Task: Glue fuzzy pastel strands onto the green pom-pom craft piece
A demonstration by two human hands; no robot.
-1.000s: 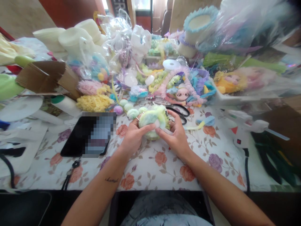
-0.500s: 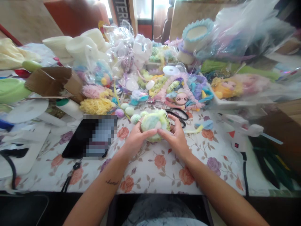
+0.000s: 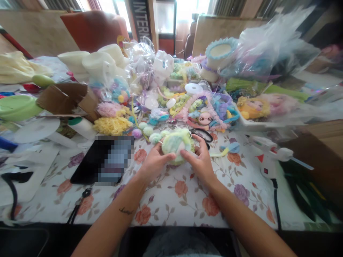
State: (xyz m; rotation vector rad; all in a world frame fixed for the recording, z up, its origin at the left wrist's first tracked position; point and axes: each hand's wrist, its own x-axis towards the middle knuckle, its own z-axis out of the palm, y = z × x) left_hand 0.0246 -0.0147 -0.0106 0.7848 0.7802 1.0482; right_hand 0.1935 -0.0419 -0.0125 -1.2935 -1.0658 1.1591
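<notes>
Partly, both hands' (image 3: 154, 162) (image 3: 200, 162) fingers hide behind the fluffy bundle (image 3: 177, 145), each grip curled around it.

Bright daylight enters through far windows (image 3: 166, 18), washing them out; glare flecks plastic wrapping; side edges look stretched, blurred.

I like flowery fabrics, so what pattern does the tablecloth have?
Orange and purple flowers with leafy stems on a white tablecloth, clearest in the head view.
</notes>
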